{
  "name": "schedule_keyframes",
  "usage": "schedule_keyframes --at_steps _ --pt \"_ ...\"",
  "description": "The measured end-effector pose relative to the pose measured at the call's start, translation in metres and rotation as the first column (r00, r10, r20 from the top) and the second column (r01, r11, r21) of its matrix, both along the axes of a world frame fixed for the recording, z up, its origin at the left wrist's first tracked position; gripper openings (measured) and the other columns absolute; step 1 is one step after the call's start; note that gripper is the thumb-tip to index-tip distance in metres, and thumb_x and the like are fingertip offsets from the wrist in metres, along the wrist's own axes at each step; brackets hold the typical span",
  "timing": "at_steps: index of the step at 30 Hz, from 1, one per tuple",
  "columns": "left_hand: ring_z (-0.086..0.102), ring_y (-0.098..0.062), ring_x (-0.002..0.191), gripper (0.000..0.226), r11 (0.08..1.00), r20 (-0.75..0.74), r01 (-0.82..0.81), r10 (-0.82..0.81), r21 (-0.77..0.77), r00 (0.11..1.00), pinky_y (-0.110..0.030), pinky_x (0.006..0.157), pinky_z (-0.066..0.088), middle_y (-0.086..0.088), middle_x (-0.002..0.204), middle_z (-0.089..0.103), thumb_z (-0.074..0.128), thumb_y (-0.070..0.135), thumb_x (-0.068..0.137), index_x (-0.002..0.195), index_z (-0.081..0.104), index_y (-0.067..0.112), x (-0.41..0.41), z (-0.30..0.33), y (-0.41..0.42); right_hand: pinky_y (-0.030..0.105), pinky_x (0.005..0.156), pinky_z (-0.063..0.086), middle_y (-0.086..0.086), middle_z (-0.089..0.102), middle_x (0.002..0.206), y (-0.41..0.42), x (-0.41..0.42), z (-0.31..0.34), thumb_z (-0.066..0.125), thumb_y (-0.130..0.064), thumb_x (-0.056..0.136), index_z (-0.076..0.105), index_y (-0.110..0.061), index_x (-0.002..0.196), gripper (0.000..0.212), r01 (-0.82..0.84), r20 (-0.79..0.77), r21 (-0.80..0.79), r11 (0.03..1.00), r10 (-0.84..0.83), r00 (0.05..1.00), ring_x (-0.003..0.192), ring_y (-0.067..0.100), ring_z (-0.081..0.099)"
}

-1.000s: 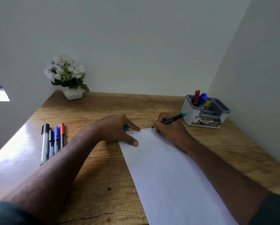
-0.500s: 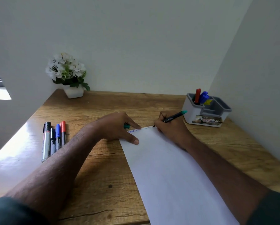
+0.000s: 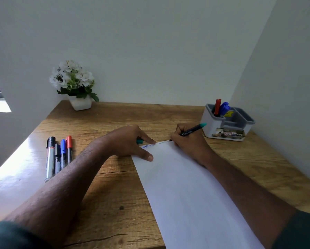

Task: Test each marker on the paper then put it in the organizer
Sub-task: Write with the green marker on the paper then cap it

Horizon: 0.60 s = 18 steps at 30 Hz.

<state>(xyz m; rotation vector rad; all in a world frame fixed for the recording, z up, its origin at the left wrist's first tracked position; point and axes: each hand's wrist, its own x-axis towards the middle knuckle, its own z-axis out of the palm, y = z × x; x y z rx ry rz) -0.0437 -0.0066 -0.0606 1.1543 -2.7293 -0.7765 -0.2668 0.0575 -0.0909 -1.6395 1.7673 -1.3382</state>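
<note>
My right hand point(image 3: 190, 142) grips a black marker with a teal end point(image 3: 193, 130), its tip touching the far edge of the white paper point(image 3: 186, 191). Small scribbles run along that edge. My left hand point(image 3: 130, 142) holds the paper's far left corner down with thumb and forefinger, and a teal cap point(image 3: 139, 141) shows in its curled fingers. Several markers point(image 3: 59, 157) lie side by side on the desk at left. The grey and white organizer point(image 3: 240, 123) stands at the far right with a red marker point(image 3: 217, 106) and blue markers point(image 3: 224, 107) upright in it.
A white pot of white flowers point(image 3: 75, 85) stands at the desk's far left corner. Walls close in behind and to the right of the wooden desk point(image 3: 114, 186). A bright glare lies on the desk's left side.
The marker tip has crept slightly rightward along the paper's far edge. My left hand stays put on the corner. The camera view shifted a little.
</note>
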Motion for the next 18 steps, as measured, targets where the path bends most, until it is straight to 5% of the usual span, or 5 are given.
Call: schedule_keyframes --at_steps 18 --pt "0.056 -0.015 0.113 0.064 1.000 0.011 -0.006 0.006 0.002 1.000 -0.038 0.101 0.049 0.006 0.135 0.061 0.079 0.054 0.074 0.133 0.061 0.037 -0.0006 0.0024 0.0027 0.023 0.053 0.039 0.007 0.052 0.061 -0.0023 -0.0027 -0.0019 0.069 -0.002 0.078 0.050 0.007 0.065 0.025 0.010 0.006 -0.001 1.000 -0.010 1.000 0.058 0.010 0.045"
